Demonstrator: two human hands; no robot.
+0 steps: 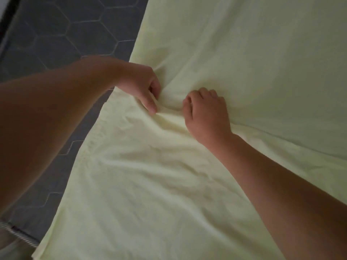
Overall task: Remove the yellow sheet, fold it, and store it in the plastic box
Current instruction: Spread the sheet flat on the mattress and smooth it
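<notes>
Early stage, by my read: the pale yellow cotton sheet is spread flat and fills the frame from 12 through 6 o'clock. No fold made, nothing stored.

Left hand, just left of centre, is pinching a small ridge of the sheet between thumb and curled fingers. Right hand, near centre and just beside the left, is balled into a fist with sheet fabric bunched under it. It looks like it's gripping cloth, but the fingers are tucked under, so I can't confirm. Creases radiate from both hands, so the fabric is being gathered there.

Sheet's left edge runs diagonally from 12 to 7 o'clock, with its hem visible. Beyond it, from 9 to 11 o'clock, is a dark grey hexagon-quilted mattress surface.

Left to do: pull the sheet off, fold, box it.

Not visible: the plastic box, and the sheet's far edges and corners, cut off at the frame. Striped item at 7 o'clock is unidentifiable. Frame is dim and slightly blurred.
</notes>
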